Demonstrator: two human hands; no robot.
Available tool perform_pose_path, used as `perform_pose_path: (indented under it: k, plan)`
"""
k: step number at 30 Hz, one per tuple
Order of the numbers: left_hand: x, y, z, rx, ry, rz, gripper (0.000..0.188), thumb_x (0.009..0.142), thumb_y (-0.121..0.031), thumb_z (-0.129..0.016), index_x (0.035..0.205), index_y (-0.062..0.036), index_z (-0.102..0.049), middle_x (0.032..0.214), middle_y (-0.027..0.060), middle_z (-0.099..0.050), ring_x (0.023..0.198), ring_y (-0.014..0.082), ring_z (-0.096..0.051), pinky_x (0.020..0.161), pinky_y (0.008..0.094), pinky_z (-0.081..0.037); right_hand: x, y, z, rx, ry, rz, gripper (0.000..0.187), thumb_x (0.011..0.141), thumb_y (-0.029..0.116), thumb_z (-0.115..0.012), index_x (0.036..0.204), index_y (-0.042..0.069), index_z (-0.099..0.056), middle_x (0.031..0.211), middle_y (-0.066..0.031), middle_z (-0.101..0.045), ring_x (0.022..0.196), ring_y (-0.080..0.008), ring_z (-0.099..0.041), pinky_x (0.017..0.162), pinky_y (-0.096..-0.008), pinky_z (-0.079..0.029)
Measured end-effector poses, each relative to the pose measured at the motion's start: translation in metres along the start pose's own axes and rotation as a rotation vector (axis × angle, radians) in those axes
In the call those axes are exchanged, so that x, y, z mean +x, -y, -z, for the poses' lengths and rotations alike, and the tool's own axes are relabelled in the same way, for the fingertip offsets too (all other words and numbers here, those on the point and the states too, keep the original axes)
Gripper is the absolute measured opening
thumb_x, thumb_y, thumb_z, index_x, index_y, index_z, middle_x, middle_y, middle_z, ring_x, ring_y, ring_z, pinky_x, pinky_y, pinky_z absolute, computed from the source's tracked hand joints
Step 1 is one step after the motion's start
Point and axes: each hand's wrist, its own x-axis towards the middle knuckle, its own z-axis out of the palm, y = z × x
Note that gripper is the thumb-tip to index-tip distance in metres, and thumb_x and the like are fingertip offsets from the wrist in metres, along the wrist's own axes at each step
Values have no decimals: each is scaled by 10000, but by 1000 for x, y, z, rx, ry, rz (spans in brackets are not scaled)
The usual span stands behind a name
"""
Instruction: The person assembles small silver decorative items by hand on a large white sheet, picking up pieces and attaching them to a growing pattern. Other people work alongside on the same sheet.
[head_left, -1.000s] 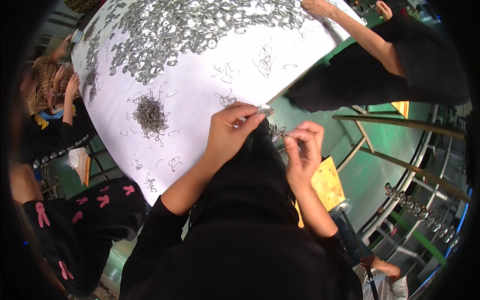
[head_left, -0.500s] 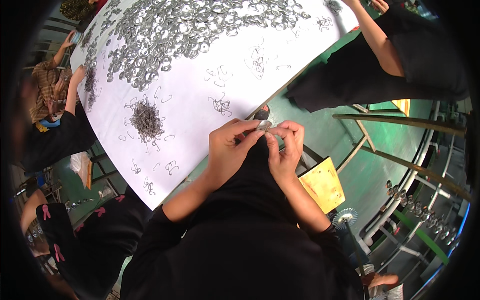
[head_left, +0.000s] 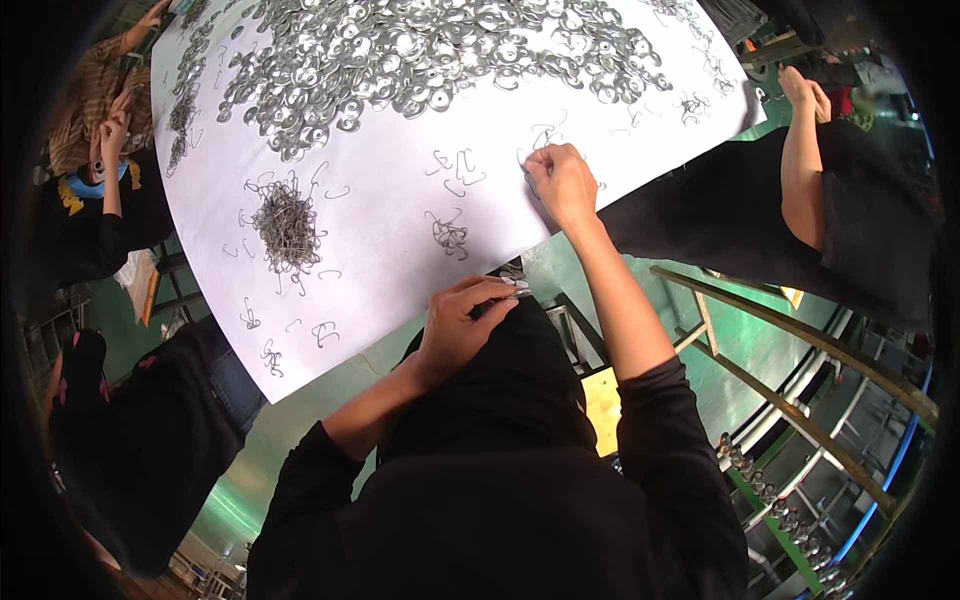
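Observation:
My left hand (head_left: 458, 322) is closed in a pinch just off the table's near edge, with a small silvery metal disc (head_left: 517, 288) at its fingertips. Farther out, my right hand (head_left: 564, 188) reaches over the white tabletop, thumb and fingers pinched together. At those fingertips shows a thin curved wire hook (head_left: 521, 160); the fingers partly hide it. More loose wire hooks (head_left: 546, 134) lie just beyond that hand. Left of it sit a few scattered hooks and a small clump of wire hooks (head_left: 450, 236).
A wide heap of silvery metal discs (head_left: 400, 65) covers the far table (head_left: 390, 165). A dense pile of wire hooks (head_left: 286, 228) lies at left. Co-workers sit at both sides, one with a black sleeve (head_left: 700, 215) close by at right. A metal frame (head_left: 790, 335) stands right.
My right hand has left the disc and moved forward over the table to the loose hooks. The left hand keeps the disc, slightly lower. The view has shifted.

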Motion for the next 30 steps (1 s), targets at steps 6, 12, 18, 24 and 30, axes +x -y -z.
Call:
perform_pose_path:
  k: [6, 12, 18, 24, 30]
  plan:
    - [-14, 6, 6, -11, -28, 46, 151, 787, -29, -687, 936, -7, -679, 929, 92, -684, 701, 133, -628, 606, 236, -478, 26, 12, -29, -83, 211, 98, 125, 771, 217, -694, 842, 114, -700, 908, -93, -656, 823, -293, -637, 733, -390, -492]
    - [-27, 3, 18, 2, -10, 93, 148, 786, 2, -678, 933, 14, -677, 930, 111, -684, 772, 161, -648, 694, 252, -508, 24, -12, 2, -60, 204, -136, 133, 778, 259, -683, 815, 135, -713, 813, -67, -694, 784, -267, -657, 720, -383, -505]
    - [-40, 15, 19, -33, -39, 0, 151, 801, -29, -676, 951, -12, -673, 932, 89, -685, 732, 149, -642, 630, 249, -494, -8, 0, -26, -434, 113, 87, 116, 794, 190, -676, 832, 82, -690, 836, -121, -663, 833, -294, -644, 700, -395, -490]
    - [-45, 17, 27, -61, -1, 35, 138, 810, 2, -669, 947, 18, -654, 878, 75, -681, 772, 122, -646, 702, 241, -516, -23, 3, -18, 704, 439, -230, 169, 892, 181, -621, 903, 14, -596, 788, -12, -592, 632, -87, -480, 565, -237, -405]
    - [-45, 24, 30, -138, -1, -8, 106, 831, -8, -661, 932, 13, -639, 838, 46, -669, 753, 80, -631, 677, 223, -516, -85, 31, 10, 1011, 417, -367, 152, 895, 162, -615, 917, 13, -596, 777, -25, -605, 618, -71, -505, 531, -214, -387]
